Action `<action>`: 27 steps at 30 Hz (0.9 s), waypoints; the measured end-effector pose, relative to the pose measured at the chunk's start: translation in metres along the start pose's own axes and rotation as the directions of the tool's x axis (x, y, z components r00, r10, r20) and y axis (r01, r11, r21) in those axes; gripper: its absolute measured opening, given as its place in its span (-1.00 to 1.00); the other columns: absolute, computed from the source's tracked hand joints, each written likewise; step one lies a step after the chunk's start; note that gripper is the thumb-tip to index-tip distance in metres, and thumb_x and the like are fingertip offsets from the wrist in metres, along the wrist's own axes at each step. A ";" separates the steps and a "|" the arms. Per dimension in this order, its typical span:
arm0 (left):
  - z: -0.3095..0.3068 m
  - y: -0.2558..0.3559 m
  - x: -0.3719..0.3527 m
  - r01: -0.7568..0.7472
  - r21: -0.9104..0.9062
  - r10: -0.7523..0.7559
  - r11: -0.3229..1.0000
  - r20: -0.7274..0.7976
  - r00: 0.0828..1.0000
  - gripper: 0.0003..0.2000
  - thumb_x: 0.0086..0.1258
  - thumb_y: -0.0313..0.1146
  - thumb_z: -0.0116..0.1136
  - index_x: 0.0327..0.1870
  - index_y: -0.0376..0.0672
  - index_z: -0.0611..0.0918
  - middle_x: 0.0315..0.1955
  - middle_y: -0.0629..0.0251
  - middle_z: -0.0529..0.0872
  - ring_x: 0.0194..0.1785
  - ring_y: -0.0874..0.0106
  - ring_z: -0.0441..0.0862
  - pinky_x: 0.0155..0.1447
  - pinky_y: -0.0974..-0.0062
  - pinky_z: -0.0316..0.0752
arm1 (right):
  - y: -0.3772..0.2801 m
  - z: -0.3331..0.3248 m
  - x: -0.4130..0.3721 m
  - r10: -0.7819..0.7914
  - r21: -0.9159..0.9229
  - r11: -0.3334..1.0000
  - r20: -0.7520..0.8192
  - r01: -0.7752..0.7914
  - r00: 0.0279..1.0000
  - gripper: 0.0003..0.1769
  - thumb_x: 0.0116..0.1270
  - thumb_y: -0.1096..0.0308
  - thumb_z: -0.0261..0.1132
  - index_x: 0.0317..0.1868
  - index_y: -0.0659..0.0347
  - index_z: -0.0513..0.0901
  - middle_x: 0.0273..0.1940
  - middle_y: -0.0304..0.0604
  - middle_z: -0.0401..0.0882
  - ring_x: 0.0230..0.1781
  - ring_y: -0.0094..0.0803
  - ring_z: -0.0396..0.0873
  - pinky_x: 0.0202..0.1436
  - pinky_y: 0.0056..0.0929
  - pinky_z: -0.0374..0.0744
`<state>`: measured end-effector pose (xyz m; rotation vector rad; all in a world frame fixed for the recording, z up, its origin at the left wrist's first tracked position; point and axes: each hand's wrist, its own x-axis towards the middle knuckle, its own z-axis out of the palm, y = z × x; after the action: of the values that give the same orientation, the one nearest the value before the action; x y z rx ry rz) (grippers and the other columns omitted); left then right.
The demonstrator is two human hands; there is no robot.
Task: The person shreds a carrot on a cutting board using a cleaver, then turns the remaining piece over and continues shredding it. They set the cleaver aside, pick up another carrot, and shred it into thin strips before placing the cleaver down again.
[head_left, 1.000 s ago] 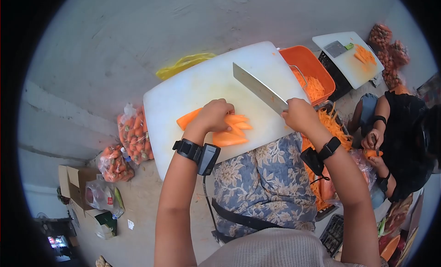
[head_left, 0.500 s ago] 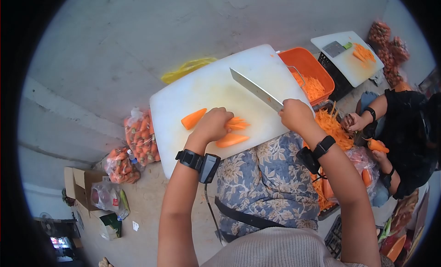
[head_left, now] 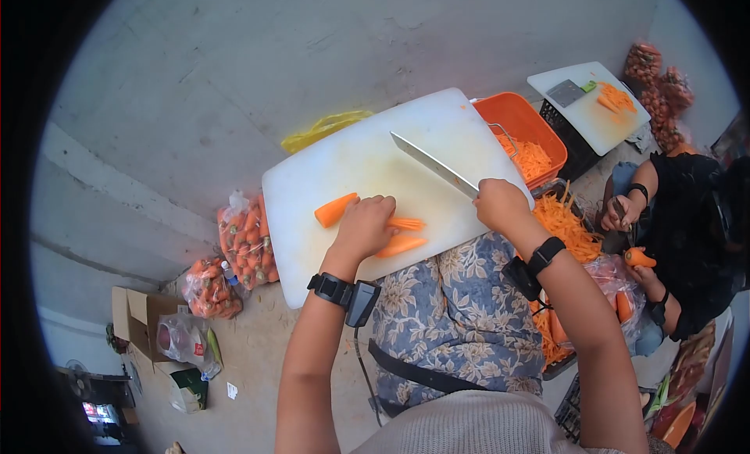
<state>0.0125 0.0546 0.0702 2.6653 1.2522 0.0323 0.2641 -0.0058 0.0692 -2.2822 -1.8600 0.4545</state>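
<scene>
My right hand is closed round the handle of a kitchen knife, whose broad blade points up and left above the white cutting board. On the board, my left hand curls over carrot sticks, which poke out past its right side; its fingertips are partly hidden. Just below lies a flat piece of carrot. A thick carrot chunk rests against the left side of that hand. The knife is apart from the carrot pieces.
An orange bucket of shredded carrot stands beyond the board's right end, near a crate of shreds. Carrot bags are at left. At right, a co-worker's hand holds a carrot near a second board with a cleaver.
The left hand has flattened and shifted slightly over the carrot sticks, covering more of them. The knife stays raised in my right hand. The whole view has shifted a little.
</scene>
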 end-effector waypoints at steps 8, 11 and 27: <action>0.017 -0.007 -0.001 -0.066 -0.058 0.059 0.996 -0.113 0.992 -0.79 0.14 -0.51 0.24 -0.19 -0.18 0.60 -0.27 0.19 0.61 -0.07 0.15 0.56 -0.03 0.24 0.48 | -0.003 0.000 -0.001 0.011 -0.011 1.000 0.014 -0.011 1.000 -0.85 0.15 0.46 0.24 -0.31 0.29 0.71 -0.26 0.11 0.70 -0.21 0.02 0.68 -0.16 -0.16 0.63; 0.019 -0.005 -0.004 -0.049 -0.088 0.032 0.995 -0.178 0.983 -0.78 0.14 -0.51 0.24 -0.17 -0.17 0.61 -0.27 0.19 0.60 -0.07 0.15 0.56 -0.02 0.25 0.49 | -0.004 -0.002 -0.002 0.018 -0.014 1.000 0.025 -0.018 1.000 -0.85 0.15 0.47 0.23 -0.30 0.29 0.71 -0.26 0.11 0.70 -0.20 0.01 0.68 -0.16 -0.16 0.63; 0.007 0.008 -0.011 -0.067 -0.083 0.041 0.994 -0.284 0.958 -0.79 0.13 -0.53 0.23 -0.18 -0.20 0.63 -0.22 0.17 0.61 -0.09 0.14 0.55 -0.02 0.21 0.48 | -0.004 0.001 -0.005 -0.018 -0.029 0.999 -0.006 0.017 1.000 -0.87 0.14 0.47 0.23 -0.34 0.29 0.70 -0.29 0.11 0.69 -0.23 0.02 0.68 -0.17 -0.15 0.63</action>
<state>0.0127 0.0400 0.0653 2.6826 1.2197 0.4829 0.2594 -0.0096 0.0698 -2.2812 -1.8946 0.4205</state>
